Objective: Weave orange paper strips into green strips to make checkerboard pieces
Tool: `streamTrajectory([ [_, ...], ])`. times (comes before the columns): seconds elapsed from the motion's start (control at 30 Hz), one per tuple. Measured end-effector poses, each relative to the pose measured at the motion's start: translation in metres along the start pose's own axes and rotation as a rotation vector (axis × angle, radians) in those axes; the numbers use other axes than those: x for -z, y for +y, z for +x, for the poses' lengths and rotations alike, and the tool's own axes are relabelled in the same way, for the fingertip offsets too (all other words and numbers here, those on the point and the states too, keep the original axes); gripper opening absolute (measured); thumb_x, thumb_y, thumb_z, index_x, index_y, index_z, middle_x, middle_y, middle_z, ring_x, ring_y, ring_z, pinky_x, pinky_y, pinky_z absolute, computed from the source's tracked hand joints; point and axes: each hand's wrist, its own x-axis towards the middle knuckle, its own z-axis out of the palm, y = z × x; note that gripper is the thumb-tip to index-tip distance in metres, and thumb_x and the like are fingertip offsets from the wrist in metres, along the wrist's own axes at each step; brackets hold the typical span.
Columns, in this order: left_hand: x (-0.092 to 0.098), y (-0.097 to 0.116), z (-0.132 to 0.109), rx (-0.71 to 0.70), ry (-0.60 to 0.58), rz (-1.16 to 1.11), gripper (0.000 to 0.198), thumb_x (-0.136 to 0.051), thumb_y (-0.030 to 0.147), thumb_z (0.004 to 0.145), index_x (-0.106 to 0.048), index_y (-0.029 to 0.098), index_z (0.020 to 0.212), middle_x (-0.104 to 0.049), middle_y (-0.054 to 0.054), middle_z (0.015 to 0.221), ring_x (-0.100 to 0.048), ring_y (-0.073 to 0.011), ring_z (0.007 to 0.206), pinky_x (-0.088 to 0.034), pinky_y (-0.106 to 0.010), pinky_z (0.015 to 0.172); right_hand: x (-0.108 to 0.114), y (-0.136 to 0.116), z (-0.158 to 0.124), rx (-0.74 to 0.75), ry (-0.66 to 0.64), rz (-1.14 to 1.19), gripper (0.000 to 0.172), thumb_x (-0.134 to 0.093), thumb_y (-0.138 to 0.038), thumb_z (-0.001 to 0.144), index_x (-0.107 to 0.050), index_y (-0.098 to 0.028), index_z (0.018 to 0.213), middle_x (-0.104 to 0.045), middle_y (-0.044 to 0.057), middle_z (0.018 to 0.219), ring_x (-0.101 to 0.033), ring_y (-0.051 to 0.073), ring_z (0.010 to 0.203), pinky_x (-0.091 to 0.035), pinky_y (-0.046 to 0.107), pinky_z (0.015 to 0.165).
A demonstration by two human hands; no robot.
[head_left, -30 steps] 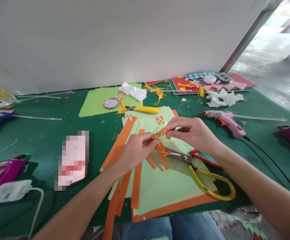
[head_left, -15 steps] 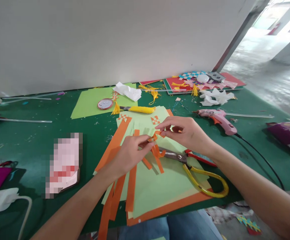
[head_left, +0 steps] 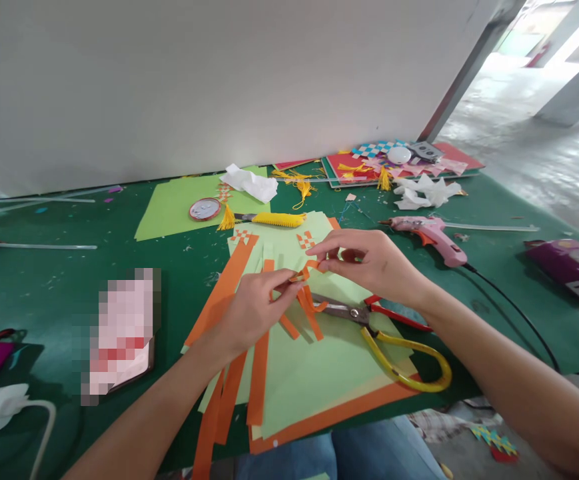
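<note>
My left hand (head_left: 252, 308) and my right hand (head_left: 369, 261) meet above a stack of light green and orange paper sheets (head_left: 314, 373). Both pinch a small bundle of orange paper strips (head_left: 308, 293), whose loose ends hang down between the hands. My left fingers are closed on its left side, my right fingertips pinch its top right. Long cut orange strips (head_left: 259, 373) lie on the sheets below my left wrist. Yellow-handled scissors (head_left: 394, 347) rest on the sheets just under my right wrist.
On the green table (head_left: 69, 280) lie a pink glue gun (head_left: 432, 233) with a black cable, a yellow-handled tool (head_left: 274, 219), a round tin (head_left: 205, 209), a green sheet (head_left: 179, 203), crumpled tissue (head_left: 249, 181), woven paper pieces (head_left: 394, 160), a pixelated phone (head_left: 119, 330) and purple devices (head_left: 569, 270).
The view has drifted so everything sits further left. My hands stay together on the orange strips, with the fingers working them slightly.
</note>
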Motion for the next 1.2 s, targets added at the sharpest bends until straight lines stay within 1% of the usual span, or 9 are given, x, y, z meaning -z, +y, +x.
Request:
streamTrajectory([
  [0.17,-0.0013,-0.0023,-0.0009,-0.016,0.021,0.046,0.021,-0.050,0.031,0.093,-0.060,0.019,0.079,-0.061,0.004,0.068,-0.048,-0.0092,0.058,-0.033,-0.019,0.056,0.0020,-0.0019,-0.0001,0.066,0.049,-0.030,0.014,-0.062,-0.016,0.085,-0.073,-0.018,0.093,-0.072,0.003,0.084,-0.055,0.009,0.064,-0.040,0.022,0.053],
  [0.23,-0.0018,-0.0034,-0.0006,-0.015,0.015,0.059,0.020,-0.051,0.030,0.093,-0.060,0.019,0.080,-0.062,0.004,0.070,-0.049,-0.0094,0.059,-0.034,-0.019,0.057,0.0027,-0.0020,-0.0002,0.073,0.044,-0.031,0.014,-0.063,-0.015,0.085,-0.073,-0.018,0.094,-0.072,0.003,0.085,-0.055,0.009,0.064,-0.040,0.022,0.053],
  [0.37,-0.0015,-0.0035,-0.0007,-0.014,-0.005,0.061,0.022,-0.049,0.030,0.094,-0.058,0.019,0.078,-0.062,0.004,0.070,-0.049,-0.0094,0.060,-0.034,-0.019,0.058,0.0029,-0.0015,0.0002,0.056,0.012,-0.012,0.015,-0.064,-0.016,0.085,-0.073,-0.017,0.096,-0.071,0.003,0.084,-0.054,0.009,0.063,-0.040,0.022,0.052],
  [0.5,-0.0016,-0.0034,-0.0014,-0.013,0.006,0.064,0.025,-0.049,0.032,0.094,-0.056,0.018,0.074,-0.059,0.004,0.067,-0.045,-0.0090,0.057,-0.033,-0.020,0.056,0.0016,-0.0003,0.0011,0.033,0.013,-0.024,0.015,-0.064,-0.016,0.084,-0.073,-0.017,0.096,-0.071,0.002,0.083,-0.053,0.009,0.062,-0.040,0.022,0.053],
  [0.63,-0.0031,-0.0042,-0.0014,-0.009,0.003,0.056,0.024,-0.049,0.033,0.094,-0.057,0.019,0.076,-0.062,0.003,0.070,-0.048,-0.0095,0.059,-0.033,-0.020,0.056,0.0018,0.0009,0.0013,0.057,0.024,-0.051,0.015,-0.064,-0.015,0.084,-0.074,-0.015,0.096,-0.072,0.003,0.085,-0.052,0.009,0.061,-0.040,0.023,0.054],
  [0.73,-0.0035,-0.0043,-0.0015,-0.011,0.007,0.062,0.024,-0.049,0.033,0.094,-0.057,0.019,0.076,-0.062,0.003,0.070,-0.047,-0.0098,0.058,-0.033,-0.020,0.056,0.0030,0.0010,0.0008,0.074,0.028,-0.064,0.015,-0.063,-0.017,0.086,-0.074,-0.015,0.097,-0.072,0.004,0.086,-0.053,0.009,0.063,-0.041,0.023,0.055],
  [1.0,-0.0028,-0.0052,-0.0013,-0.012,0.004,0.062,0.026,-0.049,0.032,0.094,-0.055,0.018,0.072,-0.058,0.003,0.066,-0.045,-0.0099,0.057,-0.033,-0.021,0.055,0.0051,0.0018,0.0002,0.058,0.020,-0.081,0.016,-0.063,-0.018,0.086,-0.073,-0.017,0.098,-0.072,0.003,0.088,-0.052,0.009,0.062,-0.041,0.023,0.055],
  [1.2,-0.0022,-0.0048,-0.0026,-0.010,0.011,0.072,0.025,-0.048,0.033,0.094,-0.058,0.019,0.075,-0.057,0.004,0.065,-0.045,-0.0101,0.057,-0.032,-0.022,0.054,0.0053,0.0029,0.0008,0.059,0.011,-0.091,0.016,-0.063,-0.020,0.086,-0.073,-0.017,0.098,-0.071,0.003,0.086,-0.051,0.009,0.061,-0.041,0.023,0.055],
])
